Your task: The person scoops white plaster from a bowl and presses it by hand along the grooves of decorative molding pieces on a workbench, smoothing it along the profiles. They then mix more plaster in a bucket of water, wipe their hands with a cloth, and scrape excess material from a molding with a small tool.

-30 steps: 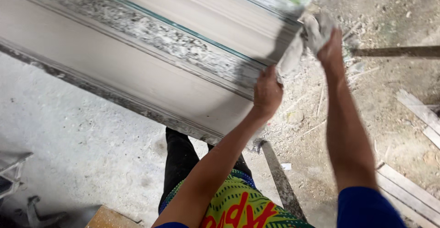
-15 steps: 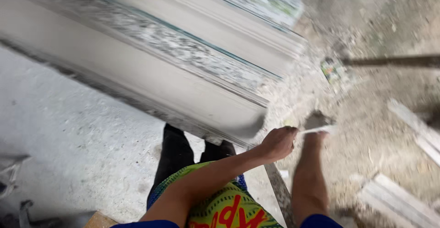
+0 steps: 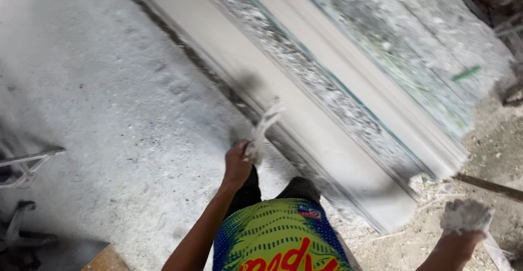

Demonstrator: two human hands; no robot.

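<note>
The left hand (image 3: 237,164) grips a plaster-caked scraper (image 3: 263,129), its blade touching the near edge of the long white moulding (image 3: 305,113) that runs from far left to near right. The right hand (image 3: 463,224), near right, clutches a lump of wet plaster (image 3: 467,215).

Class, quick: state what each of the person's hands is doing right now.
Left hand: closed around a plaster-caked tool beside the long moulding.
Right hand: holding a lump of white plaster.

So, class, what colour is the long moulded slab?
Pale grey-white slab, seen in the head view.
</note>
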